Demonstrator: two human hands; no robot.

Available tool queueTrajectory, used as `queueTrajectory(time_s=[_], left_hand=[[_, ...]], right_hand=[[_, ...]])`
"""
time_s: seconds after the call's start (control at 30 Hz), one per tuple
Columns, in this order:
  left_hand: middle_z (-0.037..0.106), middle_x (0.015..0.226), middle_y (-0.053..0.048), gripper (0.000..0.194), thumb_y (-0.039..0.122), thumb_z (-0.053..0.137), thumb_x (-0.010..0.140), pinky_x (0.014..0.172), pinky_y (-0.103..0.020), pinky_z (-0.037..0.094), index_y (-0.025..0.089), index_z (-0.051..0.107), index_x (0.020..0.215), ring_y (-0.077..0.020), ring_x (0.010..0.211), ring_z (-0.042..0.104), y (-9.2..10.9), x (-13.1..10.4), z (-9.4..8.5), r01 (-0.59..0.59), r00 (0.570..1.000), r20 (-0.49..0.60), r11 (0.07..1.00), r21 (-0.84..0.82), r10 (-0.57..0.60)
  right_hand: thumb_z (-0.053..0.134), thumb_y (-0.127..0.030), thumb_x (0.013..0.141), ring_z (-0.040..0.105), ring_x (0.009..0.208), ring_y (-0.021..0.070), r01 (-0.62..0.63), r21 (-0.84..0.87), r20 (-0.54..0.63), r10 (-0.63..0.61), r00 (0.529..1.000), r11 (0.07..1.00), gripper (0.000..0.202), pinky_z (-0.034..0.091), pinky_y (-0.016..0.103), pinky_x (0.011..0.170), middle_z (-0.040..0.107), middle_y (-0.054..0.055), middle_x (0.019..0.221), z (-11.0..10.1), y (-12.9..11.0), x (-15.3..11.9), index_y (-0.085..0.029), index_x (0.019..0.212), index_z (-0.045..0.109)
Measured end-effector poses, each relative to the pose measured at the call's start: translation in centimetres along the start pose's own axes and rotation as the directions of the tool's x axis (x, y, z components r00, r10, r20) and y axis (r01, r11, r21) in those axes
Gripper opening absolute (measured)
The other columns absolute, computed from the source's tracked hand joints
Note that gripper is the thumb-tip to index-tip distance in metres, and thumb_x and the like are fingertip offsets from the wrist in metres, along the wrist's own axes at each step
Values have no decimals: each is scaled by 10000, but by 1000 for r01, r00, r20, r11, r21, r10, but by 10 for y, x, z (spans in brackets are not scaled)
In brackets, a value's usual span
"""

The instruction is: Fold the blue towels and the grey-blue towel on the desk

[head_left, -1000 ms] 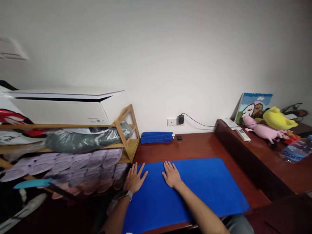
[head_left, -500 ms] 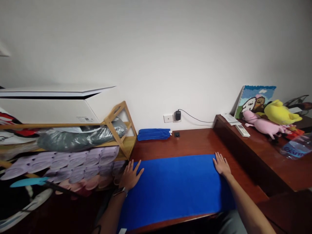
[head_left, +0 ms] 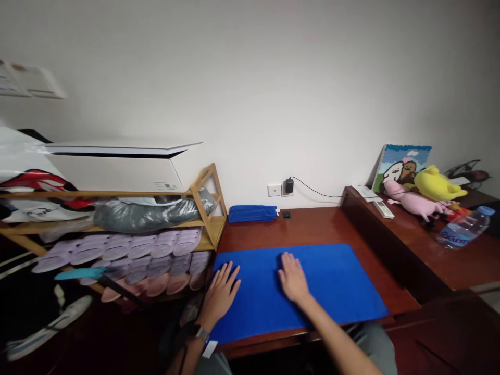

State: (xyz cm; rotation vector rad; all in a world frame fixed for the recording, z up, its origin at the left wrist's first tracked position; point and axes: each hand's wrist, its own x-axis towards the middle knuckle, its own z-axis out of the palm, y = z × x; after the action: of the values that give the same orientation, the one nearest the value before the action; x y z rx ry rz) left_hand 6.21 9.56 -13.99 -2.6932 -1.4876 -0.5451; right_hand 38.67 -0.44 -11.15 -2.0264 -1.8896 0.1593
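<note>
Both spread flat, gripping nothing, my left hand (head_left: 220, 294) is at the cloth's (head_left: 339, 278) left edge while my right hand (head_left: 292, 280) has returned mid-cloth from the far-right corner, the fabric looking smooth.

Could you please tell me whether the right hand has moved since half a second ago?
Yes, to the left: the right hand was well right of the black plug and is now almost directly below it in the view.

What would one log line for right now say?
left hand: palm down | right hand: palm down | blue cloth: under both, spread on desk
</note>
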Motion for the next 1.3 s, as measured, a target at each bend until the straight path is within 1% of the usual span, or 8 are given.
queueTrajectory(time_s=[0.13, 0.23, 0.37, 0.63, 0.8, 1.03, 1.17, 1.3], left_hand=[[449, 1778, -95, 625, 589, 408, 1097, 1346, -638, 298, 328, 533, 1650, -375, 1651, 397, 20, -33, 10, 41, 998, 46, 999, 30, -43], [461, 1769, -88, 638, 620, 428, 1081, 1338, -660, 297, 348, 527, 1650, -391, 1643, 408, 22, -38, 11, 73, 994, 84, 997, 41, -76], [432, 1784, -69, 654, 629, 431, 1078, 1340, -655, 296, 360, 486, 1672, -383, 1652, 392, 20, -34, 10, 76, 993, 85, 996, 51, -80], [424, 1786, -69, 649, 609, 447, 1070, 1340, -651, 296, 358, 496, 1667, -374, 1654, 392, 19, -33, 11, 79, 993, 79, 995, 65, -84], [418, 1784, -88, 648, 582, 442, 1073, 1340, -657, 293, 334, 496, 1670, -380, 1656, 385, 19, -28, 4, 82, 988, 121, 994, 77, -91], [454, 1773, -63, 603, 513, 426, 1081, 1344, -591, 336, 341, 532, 1650, -326, 1656, 399, 6, -54, -9, 60, 998, 26, 996, 67, -62], [485, 1754, -40, 626, 562, 439, 1059, 1341, -597, 347, 364, 530, 1646, -329, 1644, 420, 5, -82, -4, 112, 993, 37, 991, 80, -115], [462, 1760, -52, 649, 582, 452, 1057, 1337, -617, 350, 343, 514, 1657, -346, 1641, 423, 10, -92, -2, 106, 992, 65, 991, 79, -111]], right_hand=[[334, -483, 1153, 272, 1697, 292, 126, 130, 85, -137, 987, 983, 690, 233, 519, 1387, 335, 130, 1798, 46, -103, -3, -135, 1748, 335], [349, -508, 1147, 257, 1700, 289, 91, 131, 138, -109, 984, 987, 711, 215, 517, 1393, 318, 139, 1798, 50, -110, -3, -120, 1743, 337], [302, -475, 1149, 235, 1706, 286, -41, 20, 140, 38, 989, 999, 690, 187, 538, 1392, 298, 130, 1804, 20, -29, -17, -138, 1750, 327], [209, -457, 1104, 253, 1700, 290, -474, -234, 66, 500, 864, 849, 751, 210, 507, 1381, 285, 121, 1816, -74, 232, -96, -95, 1755, 311], [149, -479, 1094, 227, 1707, 277, -509, -238, 54, 534, 844, 828, 801, 204, 460, 1383, 235, 128, 1829, -88, 274, -111, -44, 1758, 258], [189, -440, 1111, 226, 1707, 312, -465, -233, -32, 471, 882, 854, 758, 180, 506, 1394, 283, 147, 1813, -79, 209, -99, -35, 1730, 351], [281, -451, 1126, 293, 1687, 317, -183, -77, -50, 180, 982, 980, 687, 236, 558, 1387, 358, 106, 1786, -31, 94, -84, -154, 1732, 404], [282, -502, 1150, 295, 1687, 294, 45, 99, 31, -48, 998, 994, 680, 271, 530, 1384, 343, 74, 1794, 23, -37, -65, -186, 1746, 367]])
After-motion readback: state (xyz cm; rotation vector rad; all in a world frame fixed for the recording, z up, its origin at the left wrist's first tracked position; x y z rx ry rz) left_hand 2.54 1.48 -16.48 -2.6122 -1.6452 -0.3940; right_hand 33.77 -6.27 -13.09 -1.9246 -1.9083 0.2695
